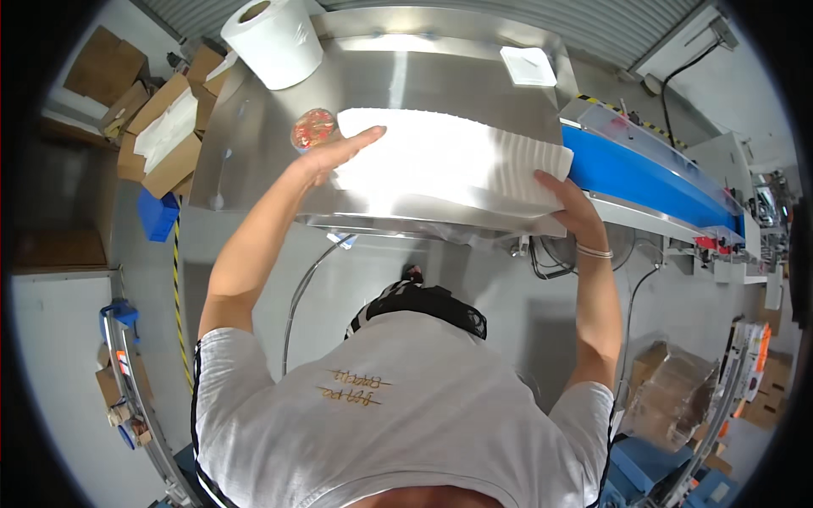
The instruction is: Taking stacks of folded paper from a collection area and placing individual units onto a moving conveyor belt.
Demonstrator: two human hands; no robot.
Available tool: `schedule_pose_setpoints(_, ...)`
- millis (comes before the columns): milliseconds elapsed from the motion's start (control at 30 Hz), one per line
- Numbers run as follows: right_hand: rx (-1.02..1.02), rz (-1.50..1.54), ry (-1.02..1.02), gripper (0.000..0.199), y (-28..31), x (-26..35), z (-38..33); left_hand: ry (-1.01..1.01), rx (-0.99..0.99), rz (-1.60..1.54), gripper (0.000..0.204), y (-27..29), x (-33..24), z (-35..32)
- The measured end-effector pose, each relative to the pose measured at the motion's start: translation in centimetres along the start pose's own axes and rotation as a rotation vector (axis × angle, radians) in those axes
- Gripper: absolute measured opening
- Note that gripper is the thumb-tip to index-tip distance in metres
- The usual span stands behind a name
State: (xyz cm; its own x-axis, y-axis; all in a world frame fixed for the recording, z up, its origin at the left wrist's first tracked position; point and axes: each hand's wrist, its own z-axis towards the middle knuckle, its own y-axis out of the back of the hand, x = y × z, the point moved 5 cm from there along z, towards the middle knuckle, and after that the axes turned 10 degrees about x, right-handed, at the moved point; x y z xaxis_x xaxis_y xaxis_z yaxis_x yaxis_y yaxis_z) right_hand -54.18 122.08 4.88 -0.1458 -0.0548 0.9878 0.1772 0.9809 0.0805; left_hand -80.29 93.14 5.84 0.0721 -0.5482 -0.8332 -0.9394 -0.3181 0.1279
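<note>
A long white stack of flat sheets or trays lies across a shiny steel table. My left hand rests flat against the stack's left end, fingers stretched out. My right hand grips the stack's right near corner. Just beyond my left hand sits a small round clear-lidded container with red contents. A big roll of white paper stands at the table's far left corner.
A blue conveyor belt runs off to the right of the table. A small white square pad lies at the far right of the table. Open cardboard boxes stand left of it. A clear bag sits at lower right.
</note>
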Motion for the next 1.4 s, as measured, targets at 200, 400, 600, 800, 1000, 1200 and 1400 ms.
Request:
schedule_pose_setpoints(200, 0.018, -0.267, 0.018, 0.049, 0.4, 0.7, -0.4, 0.243, -0.311, 0.451, 0.094, 3.8, 0.5, 0.1)
schedule_pose_setpoints(400, -0.008, -0.201, -0.242, 0.067, 1.5, 1.7, -1.3, -0.425, -1.162, 1.078, 0.075, -6.9, -6.2, -4.7)
schedule_pose_setpoints(600, 0.141, 0.154, -0.363, 0.060, 3.9, 1.3, -3.3, -0.632, -0.740, 0.918, 0.074, -25.1, -8.2, 0.7)
schedule_pose_setpoints(800, 0.320, 0.815, -0.406, 0.056, 5.2, -1.9, -3.1, -0.417, -0.762, 0.879, 0.070, -30.4, -13.0, 5.4)
schedule_pose_setpoints(1000, 0.079, -0.052, -0.111, 0.043, 9.1, -3.8, -0.9, -0.387, -0.778, 0.880, 0.048, -31.7, -13.0, 6.0)
schedule_pose_setpoints(1200, 0.196, -0.113, 0.129, 0.048, 10.4, -2.1, -0.3, -0.436, -0.792, 0.901, 0.039, -32.0, -12.5, 6.0)
schedule_pose_setpoints(1400, 0.500, -0.274, 0.185, 0.045, 10.2, -2.1, 1.0, -0.470, -0.770, 0.962, 0.034, -32.1, -12.4, 5.9)
